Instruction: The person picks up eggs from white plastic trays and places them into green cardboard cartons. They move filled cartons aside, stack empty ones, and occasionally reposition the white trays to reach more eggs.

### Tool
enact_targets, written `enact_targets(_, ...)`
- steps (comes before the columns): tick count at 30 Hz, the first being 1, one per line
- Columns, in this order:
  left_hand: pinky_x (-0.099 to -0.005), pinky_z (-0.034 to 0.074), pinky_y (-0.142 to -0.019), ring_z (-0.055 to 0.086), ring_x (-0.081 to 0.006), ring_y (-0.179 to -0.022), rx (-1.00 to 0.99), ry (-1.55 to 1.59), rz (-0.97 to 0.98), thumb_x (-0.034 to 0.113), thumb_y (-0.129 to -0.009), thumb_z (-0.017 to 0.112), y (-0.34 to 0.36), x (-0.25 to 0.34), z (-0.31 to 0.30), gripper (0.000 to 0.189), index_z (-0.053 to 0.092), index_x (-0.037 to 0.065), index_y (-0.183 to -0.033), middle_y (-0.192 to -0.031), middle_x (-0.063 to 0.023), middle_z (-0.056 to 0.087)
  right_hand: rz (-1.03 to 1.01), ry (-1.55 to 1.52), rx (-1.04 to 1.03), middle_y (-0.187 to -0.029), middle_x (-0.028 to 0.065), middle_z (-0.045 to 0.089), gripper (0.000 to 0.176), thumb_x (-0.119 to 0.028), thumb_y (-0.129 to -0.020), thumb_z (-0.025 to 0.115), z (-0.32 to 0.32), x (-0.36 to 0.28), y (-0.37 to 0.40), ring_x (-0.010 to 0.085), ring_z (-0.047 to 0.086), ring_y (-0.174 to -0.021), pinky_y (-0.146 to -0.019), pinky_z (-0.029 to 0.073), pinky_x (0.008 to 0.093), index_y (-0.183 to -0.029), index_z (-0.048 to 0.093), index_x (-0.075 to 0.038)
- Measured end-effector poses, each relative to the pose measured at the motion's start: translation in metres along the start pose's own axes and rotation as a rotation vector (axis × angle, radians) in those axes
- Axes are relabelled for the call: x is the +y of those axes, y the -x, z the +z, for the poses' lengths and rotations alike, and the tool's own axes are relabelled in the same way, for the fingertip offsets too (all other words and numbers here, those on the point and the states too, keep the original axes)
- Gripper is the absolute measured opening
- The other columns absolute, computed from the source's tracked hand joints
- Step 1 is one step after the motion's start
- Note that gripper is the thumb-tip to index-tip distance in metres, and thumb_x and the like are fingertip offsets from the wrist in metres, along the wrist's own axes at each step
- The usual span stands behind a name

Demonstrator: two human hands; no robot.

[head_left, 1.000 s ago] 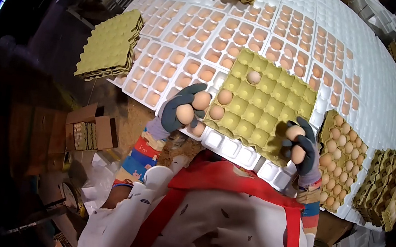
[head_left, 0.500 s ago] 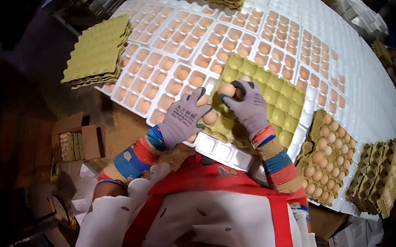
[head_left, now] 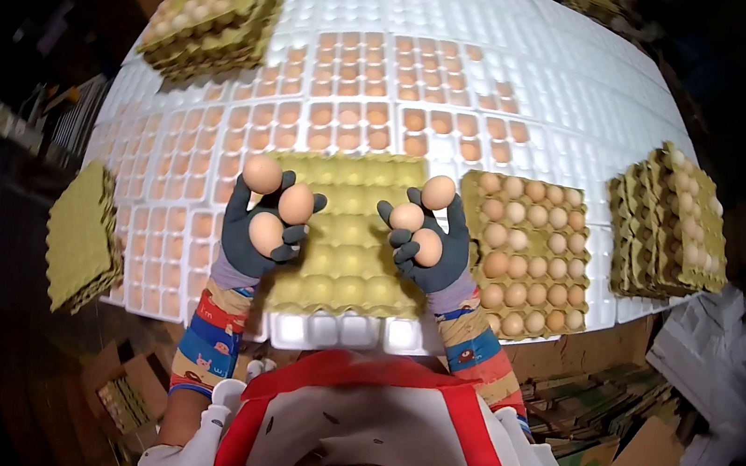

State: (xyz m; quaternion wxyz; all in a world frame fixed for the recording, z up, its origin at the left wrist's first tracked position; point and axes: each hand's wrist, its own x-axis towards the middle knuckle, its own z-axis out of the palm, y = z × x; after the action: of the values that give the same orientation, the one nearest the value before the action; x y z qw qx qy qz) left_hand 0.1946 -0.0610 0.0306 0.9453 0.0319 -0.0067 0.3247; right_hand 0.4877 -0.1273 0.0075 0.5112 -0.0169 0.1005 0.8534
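Observation:
My left hand [head_left: 253, 231], in a dark glove, is raised palm up and grips three brown eggs [head_left: 275, 206]. My right hand [head_left: 432, 246], gloved the same way, holds three more eggs [head_left: 419, 220]. Both hands hover above a yellow-green pulp egg tray [head_left: 343, 262] whose visible cups are empty. It lies on the white foam trays [head_left: 544, 76] covering the table, between my hands.
A full pulp tray of eggs [head_left: 526, 253] lies right of the empty one. Stacks of filled trays stand at far left [head_left: 214, 9] and right [head_left: 671, 220]. A stack of empty pulp trays [head_left: 82, 237] sits at the left edge. Eggs fill many white tray cups [head_left: 349, 126].
Both hands lifted off the tray, and each now holds three eggs, palm up. The view swung, so the stacks and trays sit differently in the frame.

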Motion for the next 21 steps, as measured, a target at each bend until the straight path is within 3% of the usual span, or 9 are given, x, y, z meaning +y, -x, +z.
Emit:
enact_targets(2,-0.0453,0.052,-0.062,0.061,-0.04,-0.093,-0.021,-0.024,-0.087,0.06,-0.095,0.038,-0.056,-0.019,-0.006,0.066,0.044,0.013,-0.14,-0.145,-0.0295,0.035,-0.386,0.521,0.14,-0.127,0.0175,0.051,0.056,-0.052,-0.091,0.053,0.01,-0.041,0.028,0.0256,0.057,-0.083,-0.07,0.05,0.0333,-0.132,0.048,-0.014)
enact_targets(4,-0.0354,0.052,-0.059,0.061,-0.0261,-0.082,0.033,-0.304,-0.145,0.051,-0.098,0.039,-0.115,-0.036,-0.007,0.057,0.044,0.01,-0.137,-0.13,-0.024,0.052,-0.755,1.147,0.474,-0.111,0.0137,0.058,0.049,-0.04,-0.092,0.057,0.021,-0.087,0.059,0.0207,0.058,-0.082,-0.066,0.049,0.0298,-0.128,0.05,-0.006)
enact_targets(6,-0.0303,0.052,-0.062,0.06,-0.0191,-0.077,0.12,-0.706,-0.092,0.044,-0.099,0.045,-0.174,-0.057,-0.003,0.051,0.048,0.009,-0.134,-0.122,-0.0184,0.059,-0.715,1.418,0.715,-0.099,0.0104,0.063,0.038,-0.022,-0.089,0.064,0.083,-0.146,0.093,0.0155,0.06,-0.081,-0.058,0.048,0.0265,-0.12,0.056,-0.002)
enact_targets(8,-0.0262,0.051,-0.063,0.06,-0.0112,-0.078,0.089,-1.271,0.146,0.035,-0.098,0.051,-0.237,-0.088,-0.006,0.046,0.052,0.003,-0.131,-0.113,-0.0124,0.063,-0.76,1.975,0.962,-0.093,0.0075,0.063,0.042,-0.032,-0.079,0.072,0.065,-0.231,0.104,0.0198,0.061,-0.08,-0.066,0.05,0.0359,-0.112,0.062,-0.009)
enact_targets(10,-0.0304,0.052,-0.076,0.063,-0.0185,-0.088,0.444,-1.575,-0.221,0.04,-0.092,0.06,-0.314,-0.112,0.012,0.048,0.057,0.006,-0.127,-0.112,-0.0133,0.063,-0.71,2.522,1.254,-0.099,0.01,0.059,0.046,-0.039,-0.073,0.072,0.069,-0.27,0.091,0.0269,0.063,-0.086,-0.073,0.051,0.0398,-0.111,0.062,-0.015)
enact_targets(12,-0.0376,0.052,-0.084,0.063,-0.0293,-0.098,0.265,-2.217,0.034,0.046,-0.083,0.065,-0.367,-0.142,-0.005,0.055,0.058,0.012,-0.125,-0.119,-0.0176,0.058,-0.519,2.679,1.294,-0.11,0.0125,0.055,0.047,-0.043,-0.073,0.068,0.052,-0.303,0.071,0.0319,0.063,-0.093,-0.08,0.051,0.043,-0.113,0.06,-0.02)
enact_targets(14,-0.042,0.05,-0.089,0.06,-0.0376,-0.104,0.249,-2.56,-0.034,0.049,-0.079,0.065,-0.4,-0.165,-0.021,0.058,0.059,0.015,-0.125,-0.126,-0.0212,0.051,-0.247,2.787,1.16,-0.116,0.0142,0.051,0.043,-0.037,-0.076,0.065,0.044,-0.327,0.059,0.0329,0.063,-0.095,-0.081,0.051,0.0426,-0.115,0.059,-0.019)
enact_targets(19,-0.0441,0.049,-0.087,0.062,-0.0334,-0.103,0.191,-2.705,-0.433,0.038,-0.084,0.057,-0.431,-0.168,-0.039,0.043,0.055,0.016,-0.121,-0.119,-0.0174,0.055,-0.439,2.719,0.884,-0.125,0.016,0.051,0.049,-0.036,-0.079,0.06,0.027,-0.37,0.024,0.034,0.06,-0.102,-0.087,0.049,0.042,-0.127,0.056,-0.024)
enact_targets(21,-0.0436,0.049,-0.088,0.062,-0.0326,-0.102,0.404,-2.58,-0.24,0.038,-0.085,0.057,-0.446,-0.15,-0.038,0.044,0.055,0.014,-0.122,-0.116,-0.0172,0.059,-0.07,2.803,0.827,-0.124,0.0158,0.052,0.05,-0.034,-0.08,0.057,0.041,-0.377,0.015,0.0337,0.06,-0.104,-0.089,0.048,0.0418,-0.129,0.055,-0.023)
